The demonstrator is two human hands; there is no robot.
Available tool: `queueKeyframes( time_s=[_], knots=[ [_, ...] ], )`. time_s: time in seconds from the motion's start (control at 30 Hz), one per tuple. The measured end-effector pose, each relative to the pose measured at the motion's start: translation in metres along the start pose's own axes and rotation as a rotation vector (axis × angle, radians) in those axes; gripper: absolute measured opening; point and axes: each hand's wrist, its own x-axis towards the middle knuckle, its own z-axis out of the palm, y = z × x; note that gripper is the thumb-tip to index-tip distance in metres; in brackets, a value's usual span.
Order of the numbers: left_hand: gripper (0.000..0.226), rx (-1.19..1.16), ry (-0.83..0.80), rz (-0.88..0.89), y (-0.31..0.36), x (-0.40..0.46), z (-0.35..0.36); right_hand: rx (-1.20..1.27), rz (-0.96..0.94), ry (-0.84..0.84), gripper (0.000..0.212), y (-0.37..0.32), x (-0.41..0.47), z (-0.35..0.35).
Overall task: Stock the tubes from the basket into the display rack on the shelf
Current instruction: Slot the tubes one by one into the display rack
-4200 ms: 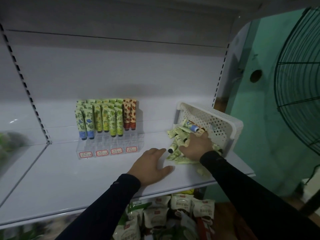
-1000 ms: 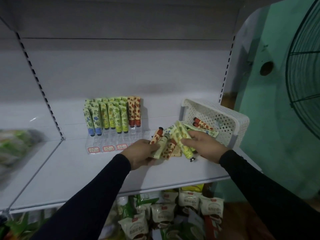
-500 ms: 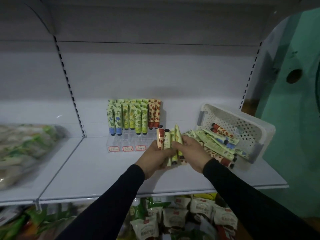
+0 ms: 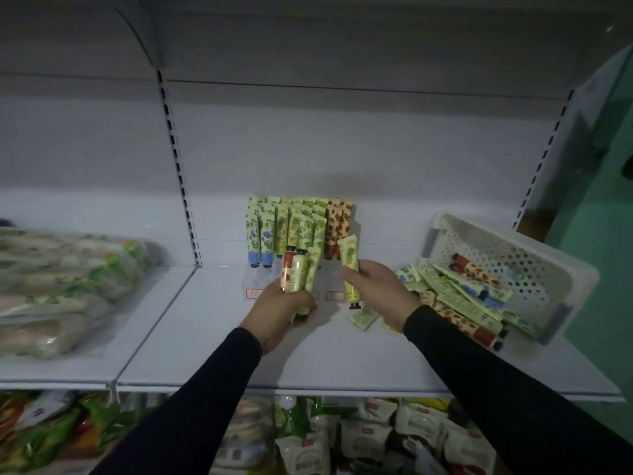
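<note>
My left hand (image 4: pixel 279 311) grips a bunch of three tubes (image 4: pixel 297 274), one red-patterned and two pale green, held upright just in front of the display rack. My right hand (image 4: pixel 378 289) holds a single yellow-green tube (image 4: pixel 350 269) with its cap pointing down, a little right of the bunch. The clear display rack (image 4: pixel 255 286) stands at the back of the shelf with several rows of upright green, blue-capped and red tubes (image 4: pixel 301 224). The white perforated basket (image 4: pixel 534 269) lies tipped on its side at the right, and several tubes (image 4: pixel 459 296) spill from it onto the shelf.
The white shelf board (image 4: pixel 342 365) runs across the view. Bagged goods (image 4: pixel 65 286) lie on the neighbouring shelf section to the left. Packaged snacks (image 4: pixel 359 437) fill the shelf below. A green wall (image 4: pixel 603 207) stands at the right.
My hands have parted: the right hand drew one yellow-green tube away from the bunch that the left hand keeps. Earlier both hands gathered tubes from the pile by the basket.
</note>
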Motion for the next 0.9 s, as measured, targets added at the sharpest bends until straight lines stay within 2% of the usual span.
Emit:
queueKeyframes(
  time_s=[0.1,0.27,0.37,0.5,0.63,0.77,0.9],
  knots=[
    [0.026,-0.016,0.106,0.056,0.003,0.002,-0.029,-0.050,-0.087,0.028,0.024,-0.011,0.003,0.005],
    [0.021,0.016,0.320,0.220,0.005,0.008,-0.076,-0.056,-0.201,0.054,0.037,-0.034,0.016,0.015],
    [0.019,0.033,0.392,0.271,0.006,0.011,-0.098,-0.051,-0.225,0.056,0.039,-0.046,0.031,0.020],
    [0.018,0.013,0.417,0.271,0.001,0.014,-0.107,-0.128,-0.247,0.136,0.038,-0.060,0.047,0.031],
    [0.022,0.027,0.403,0.294,-0.005,0.017,-0.110,-0.336,-0.365,0.278,0.045,-0.074,0.062,0.041],
    [0.023,0.017,0.391,0.301,-0.007,0.018,-0.113,-0.345,-0.390,0.303,0.030,-0.088,0.075,0.047],
    [0.023,0.025,0.373,0.312,-0.006,0.018,-0.111,-0.437,-0.421,0.320,0.030,-0.090,0.087,0.053]
  ],
)
